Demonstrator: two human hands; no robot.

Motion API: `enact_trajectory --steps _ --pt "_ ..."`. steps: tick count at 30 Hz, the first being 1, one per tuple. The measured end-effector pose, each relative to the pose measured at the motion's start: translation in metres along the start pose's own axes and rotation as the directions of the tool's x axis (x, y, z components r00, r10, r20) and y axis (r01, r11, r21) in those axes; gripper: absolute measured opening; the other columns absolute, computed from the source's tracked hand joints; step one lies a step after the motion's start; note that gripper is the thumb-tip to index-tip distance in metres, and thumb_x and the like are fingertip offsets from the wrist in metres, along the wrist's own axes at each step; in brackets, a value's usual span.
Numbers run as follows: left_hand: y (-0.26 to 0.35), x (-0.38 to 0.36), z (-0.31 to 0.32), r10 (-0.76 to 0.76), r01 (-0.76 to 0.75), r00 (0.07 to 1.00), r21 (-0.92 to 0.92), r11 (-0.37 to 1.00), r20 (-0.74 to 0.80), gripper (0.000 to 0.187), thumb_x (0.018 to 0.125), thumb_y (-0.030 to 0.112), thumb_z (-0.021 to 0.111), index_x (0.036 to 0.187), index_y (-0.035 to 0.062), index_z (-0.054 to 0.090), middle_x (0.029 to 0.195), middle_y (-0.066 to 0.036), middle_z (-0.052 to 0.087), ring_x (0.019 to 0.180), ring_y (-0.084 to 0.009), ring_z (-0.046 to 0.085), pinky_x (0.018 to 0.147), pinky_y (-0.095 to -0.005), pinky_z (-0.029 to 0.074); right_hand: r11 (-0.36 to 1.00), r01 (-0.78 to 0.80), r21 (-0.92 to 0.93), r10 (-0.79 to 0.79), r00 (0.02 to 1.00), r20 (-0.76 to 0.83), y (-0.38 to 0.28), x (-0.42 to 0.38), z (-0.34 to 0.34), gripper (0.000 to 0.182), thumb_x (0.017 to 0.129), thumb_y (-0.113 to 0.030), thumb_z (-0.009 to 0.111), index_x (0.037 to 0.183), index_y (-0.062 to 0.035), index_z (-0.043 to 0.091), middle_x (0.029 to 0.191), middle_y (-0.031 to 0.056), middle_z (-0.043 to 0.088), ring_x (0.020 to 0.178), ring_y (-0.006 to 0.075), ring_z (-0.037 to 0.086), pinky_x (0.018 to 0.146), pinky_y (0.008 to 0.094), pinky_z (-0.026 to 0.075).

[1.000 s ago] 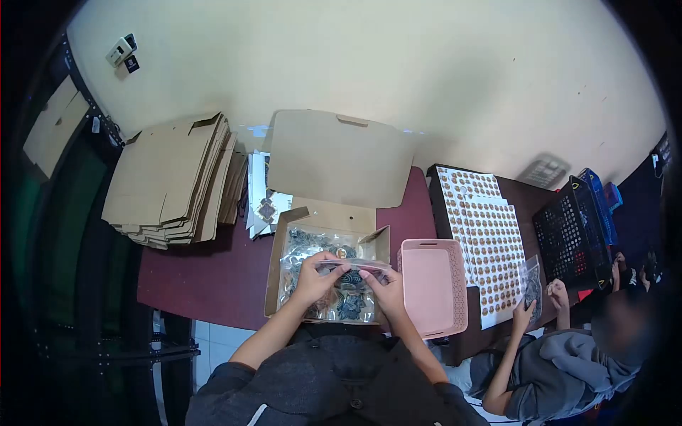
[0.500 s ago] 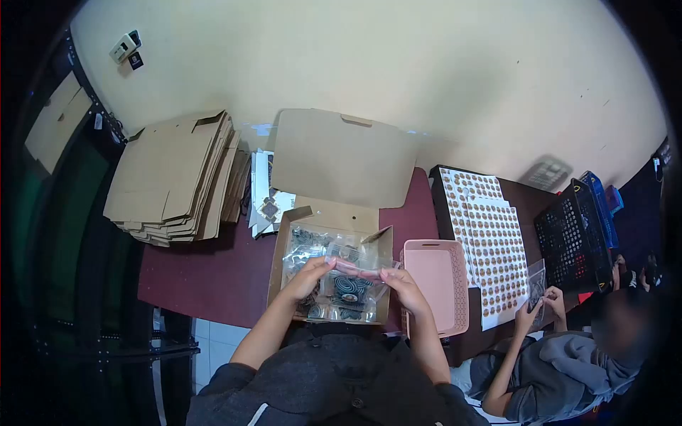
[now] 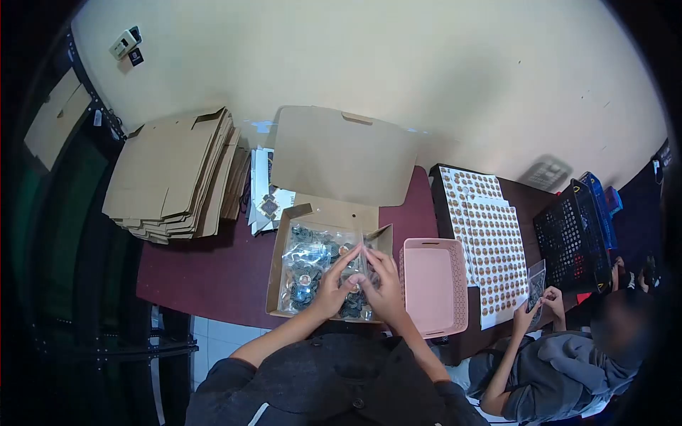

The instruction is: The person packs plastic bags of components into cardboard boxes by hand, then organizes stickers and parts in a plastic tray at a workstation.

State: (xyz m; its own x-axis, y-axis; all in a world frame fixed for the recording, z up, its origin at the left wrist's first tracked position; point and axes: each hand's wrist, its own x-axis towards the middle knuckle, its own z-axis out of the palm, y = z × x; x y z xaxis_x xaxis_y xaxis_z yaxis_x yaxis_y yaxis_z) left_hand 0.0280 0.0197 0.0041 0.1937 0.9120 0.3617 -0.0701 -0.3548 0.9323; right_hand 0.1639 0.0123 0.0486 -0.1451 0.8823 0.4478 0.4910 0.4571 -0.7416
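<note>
both hands, left hand (image 3: 332, 287) and right hand (image 3: 383, 284), pinch a clear plastic bag of dark round pieces (image 3: 355, 273) over the open brown cardboard box (image 3: 327, 213), centre frame. risk: slick bag slips, spilling onto the dark red tabletop (image 3: 206, 273) beside the pink plastic basket (image 3: 433, 284).

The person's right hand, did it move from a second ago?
Yes. The right hand slid left, away from the pink basket, and now meets the left hand over the open cardboard box.
</note>
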Motion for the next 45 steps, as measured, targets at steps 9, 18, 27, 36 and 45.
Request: enact_trajectory --steps 9,18,27,36,45 --pt "0.003 -0.009 0.005 -0.244 0.213 0.967 -0.295 0.931 -0.070 0.046 0.079 0.014 0.068 0.118 -0.0008 0.048 0.110 -0.011 0.055 0.104 -0.0144 0.052 0.089 -0.0272 0.041 0.994 -0.089 -0.067 0.082 0.992 -0.096 0.022 -0.002 0.011 0.032 0.074 -0.014 0.068 0.104 -0.0041 0.063 0.108 0.0120 0.053 0.100 0.0259 0.047 0.087 0.0371 0.037" --pt "0.011 0.008 -0.020 -0.350 0.349 0.934 -0.024 0.937 -0.078 0.019 0.085 0.016 0.061 0.094 -0.0010 0.065 0.093 -0.009 0.065 0.090 -0.0122 0.058 0.081 -0.0266 0.045 0.877 -0.301 0.374 0.328 0.944 -0.011 0.064 0.011 0.018 0.029 0.069 -0.016 0.076 0.090 -0.0006 0.062 0.109 0.0158 0.056 0.105 0.0219 0.051 0.090 0.0366 0.039" --pt "0.016 0.017 -0.045 -0.292 0.291 0.930 0.040 0.956 0.222 0.032 0.094 0.025 0.043 0.114 0.0045 0.059 0.110 -0.013 0.061 0.111 -0.0195 0.051 0.099 -0.0341 0.033 0.476 -0.641 0.603 0.604 0.736 0.305 0.051 0.017 -0.009 0.023 0.082 -0.016 0.063 0.095 0.0027 0.065 0.093 0.0086 0.065 0.088 0.0140 0.057 0.084 0.0282 0.041" --pt "0.023 0.018 -0.056 -0.318 0.309 0.936 0.080 0.948 0.153 0.024 0.091 0.017 0.050 0.104 0.0037 0.064 0.097 -0.009 0.067 0.095 -0.0147 0.060 0.101 -0.0352 0.032 0.575 -0.616 0.538 0.457 0.788 0.413 0.058 0.010 -0.035 0.030 0.088 -0.021 0.055 0.101 0.0042 0.063 0.102 0.0087 0.064 0.096 0.0146 0.054 0.090 0.0281 0.036" --pt "0.009 0.029 -0.068 -0.185 0.186 0.983 0.101 0.977 -0.024 0.021 0.088 0.014 0.052 0.098 -0.0012 0.064 0.086 -0.009 0.068 0.089 -0.0144 0.061 0.102 -0.0387 0.030 0.769 -0.474 0.428 0.354 0.874 0.332 0.024 0.012 -0.040 0.025 0.090 -0.018 0.052 0.101 0.0018 0.064 0.098 0.0086 0.064 0.096 0.0154 0.055 0.089 0.0287 0.038"
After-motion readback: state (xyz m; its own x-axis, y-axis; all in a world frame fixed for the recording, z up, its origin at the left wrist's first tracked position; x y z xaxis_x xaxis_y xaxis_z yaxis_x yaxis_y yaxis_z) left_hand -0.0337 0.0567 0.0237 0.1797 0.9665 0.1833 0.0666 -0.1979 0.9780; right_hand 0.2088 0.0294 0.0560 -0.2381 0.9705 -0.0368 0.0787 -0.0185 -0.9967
